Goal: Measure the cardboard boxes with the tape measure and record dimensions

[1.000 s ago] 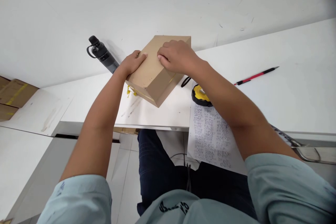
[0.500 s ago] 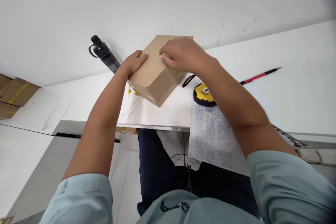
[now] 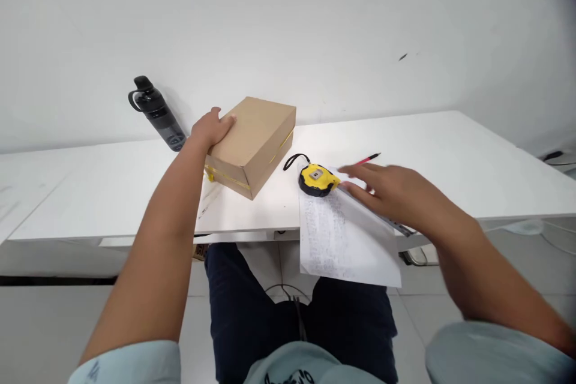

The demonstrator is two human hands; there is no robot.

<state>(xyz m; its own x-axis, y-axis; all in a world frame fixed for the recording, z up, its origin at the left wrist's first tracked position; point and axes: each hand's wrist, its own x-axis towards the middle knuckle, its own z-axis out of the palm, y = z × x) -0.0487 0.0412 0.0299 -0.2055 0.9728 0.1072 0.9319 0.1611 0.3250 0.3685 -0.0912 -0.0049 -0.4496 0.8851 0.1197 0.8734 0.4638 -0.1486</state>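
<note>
Right hand (image 3: pixel 393 193) off box (image 3: pixel 258 126), moved right | fingers parted, tape measure (image 3: pixel 315 180) just left | left hand (image 3: pixel 209 130) at box's left edge, grip unclear

"What hemmed in the right hand's (image 3: pixel 382 192) fingers?"
"A round yellow-and-black tape measure (image 3: pixel 315 180) right at their tips, and a slim red-and-black pencil (image 3: pixel 369 158) just beyond them."
"Any passage?"
"Bare white tabletop (image 3: pixel 454 162) stretched past the pencil, to their right."
"And the left hand's (image 3: pixel 210 130) fingers?"
"A brown rectangular cardboard box (image 3: pixel 256 132) blocked them rightward; a black cylindrical bottle (image 3: pixel 159 115) leaned near on their left, leaving a narrow gap."
</note>
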